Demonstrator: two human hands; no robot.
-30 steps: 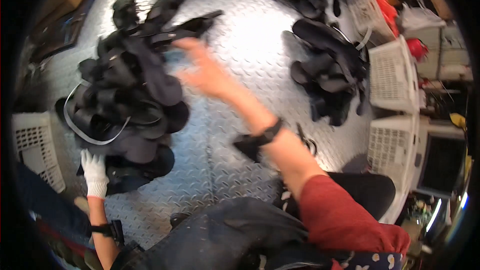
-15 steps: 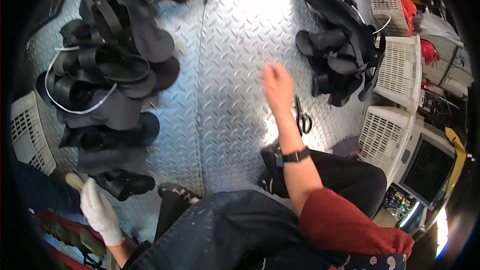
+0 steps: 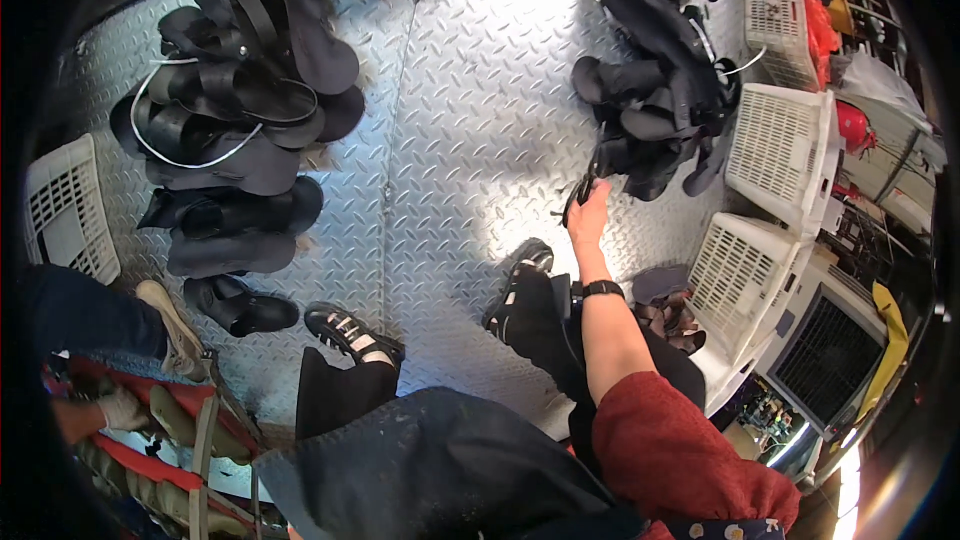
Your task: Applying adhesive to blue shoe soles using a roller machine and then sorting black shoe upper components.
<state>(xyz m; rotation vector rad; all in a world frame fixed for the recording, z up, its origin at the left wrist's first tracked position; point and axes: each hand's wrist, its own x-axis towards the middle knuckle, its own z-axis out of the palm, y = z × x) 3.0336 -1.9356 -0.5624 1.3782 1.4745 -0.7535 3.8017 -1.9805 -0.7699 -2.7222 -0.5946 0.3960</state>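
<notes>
My right hand (image 3: 588, 217), bare with a black watch on the wrist, is closed around a pair of black scissors (image 3: 577, 198) above the metal floor. The scissors' blades point up toward a heap of black shoe-like pieces (image 3: 655, 110) at the right, close by. A white cord (image 3: 745, 64) lies across that heap. My left hand is outside the picture. A larger heap of black shoe-like pieces (image 3: 250, 90) sits at the left, with a white cord (image 3: 190, 162) looped over it.
White plastic crates (image 3: 775, 155) line the right side, near a red fire extinguisher (image 3: 853, 127). Another crate (image 3: 75, 210) stands at far left. A co-worker's gloved hand (image 3: 122, 408) is at a rack (image 3: 200, 440) with red-edged shelves. Dark brown pieces (image 3: 670, 320) lie beside my right leg.
My right hand has taken hold of the scissors that lay on the floor and lifted them. My gloved left hand has left the picture at the lower left. The view has shifted slightly.
</notes>
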